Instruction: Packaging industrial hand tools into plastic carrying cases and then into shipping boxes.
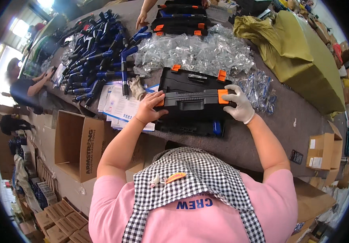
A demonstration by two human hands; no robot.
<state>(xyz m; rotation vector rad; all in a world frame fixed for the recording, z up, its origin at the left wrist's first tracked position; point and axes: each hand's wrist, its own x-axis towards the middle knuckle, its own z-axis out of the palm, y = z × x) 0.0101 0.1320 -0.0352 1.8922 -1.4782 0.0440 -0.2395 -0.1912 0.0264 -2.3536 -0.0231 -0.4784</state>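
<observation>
Directly before me is a black plastic tool case (178, 97) with a carry handle on the side toward me. My bare left hand (150, 107) grips its left end, fingers over the top by an orange latch and thumb along the near side. At the opposite end, my right hand (240, 106), in a white glove, has its fingers bent around the orange latch (223, 96). A second black case (174, 81) with two orange latches lies just behind. Nearer me, partly hidden beneath the held case, is a black case part (190, 128) with a blue item (217, 128) at its right.
Blue-and-black hand tools (97, 60) are heaped at the left, near printed sheets (120, 106) and a loose glove (137, 88). Clear plastic bags (194, 52) cover the back. Cartons (73, 141) flank the table. Another person's hand (141, 19) is beside far cases (180, 20).
</observation>
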